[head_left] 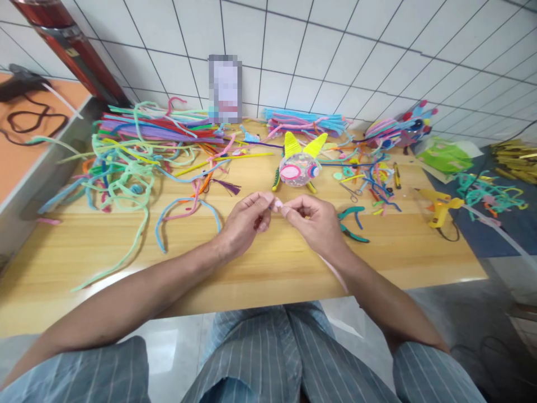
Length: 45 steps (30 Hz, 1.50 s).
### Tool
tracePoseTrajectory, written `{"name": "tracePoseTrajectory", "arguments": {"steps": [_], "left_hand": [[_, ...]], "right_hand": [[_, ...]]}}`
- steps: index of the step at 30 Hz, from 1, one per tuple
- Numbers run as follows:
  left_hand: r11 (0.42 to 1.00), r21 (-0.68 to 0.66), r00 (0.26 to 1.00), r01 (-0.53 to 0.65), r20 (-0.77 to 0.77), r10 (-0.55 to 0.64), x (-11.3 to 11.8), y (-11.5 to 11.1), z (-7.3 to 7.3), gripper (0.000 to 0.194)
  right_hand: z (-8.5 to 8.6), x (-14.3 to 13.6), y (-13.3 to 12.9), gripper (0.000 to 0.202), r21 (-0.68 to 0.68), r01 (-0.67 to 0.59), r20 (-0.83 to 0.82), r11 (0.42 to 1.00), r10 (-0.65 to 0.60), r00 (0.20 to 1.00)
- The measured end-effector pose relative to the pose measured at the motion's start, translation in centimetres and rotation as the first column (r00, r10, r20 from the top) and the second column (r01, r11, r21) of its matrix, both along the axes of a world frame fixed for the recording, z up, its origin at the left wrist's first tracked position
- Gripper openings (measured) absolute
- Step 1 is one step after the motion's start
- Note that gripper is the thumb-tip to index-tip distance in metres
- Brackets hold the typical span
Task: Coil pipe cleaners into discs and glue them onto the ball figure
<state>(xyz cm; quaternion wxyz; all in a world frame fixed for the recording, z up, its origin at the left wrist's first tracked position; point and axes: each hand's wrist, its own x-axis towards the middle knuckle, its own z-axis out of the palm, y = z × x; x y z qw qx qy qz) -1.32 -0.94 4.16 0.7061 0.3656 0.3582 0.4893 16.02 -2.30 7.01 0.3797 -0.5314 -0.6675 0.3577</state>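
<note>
Over the middle of the wooden table, my left hand [250,219] and my right hand [314,221] meet at their fingertips. Both pinch a small pale pink twisted piece [277,206] between thumb and finger. A pale pink pipe cleaner [334,274] hangs out from below my right hand toward the table's front edge; whether it joins the pinched piece is hidden. Just beyond my hands stands a round, glittery figure [295,170] with yellow ears, a pink oval and a blue-ringed eye.
Green-handled pliers [346,225] lie right of my right hand, with small scissors [353,193] behind. A yellow glue gun [442,210] rests at the right. Tangled pipe cleaners [126,168] cover the table's [188,285] back left. A phone [225,89] leans on the tiled wall.
</note>
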Motion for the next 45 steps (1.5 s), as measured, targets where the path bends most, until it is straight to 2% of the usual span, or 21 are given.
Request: {"name": "tracePoseTrajectory", "arguments": {"steps": [3, 7, 9, 11, 14, 19, 23, 26, 28, 30, 34, 36, 38, 40, 42, 45], "left_hand": [[0.99, 0.116, 0.989, 0.084, -0.13, -0.069, -0.6, 0.8, -0.4, 0.044], [0.919, 0.313, 0.905, 0.239, -0.414, -0.094, -1.1, 1.1, -0.9, 0.029], [0.887, 0.358, 0.862, 0.291, -0.501, -0.08, -1.2, 1.0, -1.0, 0.024], [0.88, 0.357, 0.84, 0.313, -0.536, -0.081, -1.1, 0.9, -1.1, 0.023], [0.908, 0.331, 0.879, 0.255, -0.472, -0.075, -0.7, 0.6, -1.1, 0.027], [0.984, 0.177, 0.979, 0.036, -0.205, 0.001, 0.1, -0.5, -0.9, 0.039], [0.996, -0.007, 0.996, -0.087, -0.021, 0.087, 0.5, -1.3, -0.5, 0.044], [0.993, -0.079, 0.995, -0.084, 0.046, 0.088, 0.6, -1.2, -0.3, 0.047], [0.998, -0.056, 0.999, -0.042, 0.019, 0.043, 0.5, -0.8, -0.3, 0.049], [1.0, 0.015, 0.997, 0.015, -0.076, -0.014, 0.3, -0.2, -0.3, 0.048], [0.964, 0.175, 0.937, 0.202, -0.321, -0.138, -0.3, 0.6, -0.6, 0.039], [0.935, 0.18, 0.892, 0.305, -0.397, -0.215, -0.5, 0.8, -0.8, 0.035], [0.919, 0.16, 0.859, 0.361, -0.44, -0.261, -0.5, 0.6, -1.1, 0.033], [0.93, 0.165, 0.872, 0.328, -0.431, -0.231, -0.5, 0.3, -1.2, 0.031], [0.96, 0.174, 0.923, 0.218, -0.356, -0.145, -0.2, -0.3, -1.3, 0.032], [0.996, 0.059, 0.98, 0.073, -0.189, -0.06, 0.3, -1.2, -1.5, 0.041]], "right_hand": [[0.8, 1.2, 0.6, 0.016, 0.022, -0.04, 0.087, 0.999, 0.038, 0.995], [1.5, 2.5, 1.0, 0.01, 0.08, -0.173, 0.298, 0.982, 0.142, 0.944], [1.6, 2.9, 1.1, 0.01, 0.083, -0.233, 0.376, 0.969, 0.186, 0.908], [1.6, 3.1, 1.1, 0.01, 0.081, -0.27, 0.423, 0.959, 0.212, 0.881], [1.6, 3.2, 1.1, 0.01, 0.085, -0.275, 0.412, 0.958, 0.217, 0.885], [0.7, 1.6, 0.4, 0.014, 0.108, -0.102, 0.214, 0.989, 0.077, 0.974], [-0.8, -0.6, -0.4, 0.023, -0.057, 0.038, -0.054, 0.998, -0.041, 0.998], [-1.3, -1.3, -0.3, 0.028, -0.17, 0.06, -0.188, 0.984, -0.093, 0.978], [-1.0, -0.9, 0.2, 0.029, -0.208, 0.032, -0.18, 0.978, -0.07, 0.981], [-0.4, 0.2, 0.7, 0.028, -0.22, -0.021, -0.117, 0.975, -0.005, 0.993], [0.9, 2.9, 1.6, 0.025, -0.245, -0.139, 0.122, 0.96, 0.173, 0.977], [1.3, 3.7, 1.8, 0.026, -0.285, -0.196, 0.208, 0.938, 0.26, 0.943], [1.4, 4.0, 1.8, 0.027, -0.325, -0.234, 0.232, 0.916, 0.317, 0.919], [1.2, 3.8, 1.6, 0.028, -0.342, -0.236, 0.214, 0.91, 0.32, 0.923], [0.6, 3.2, 1.4, 0.03, -0.344, -0.201, 0.151, 0.917, 0.265, 0.952], [-0.8, 2.0, 0.8, 0.034, -0.356, -0.122, 0.012, 0.927, 0.135, 0.991]]}}
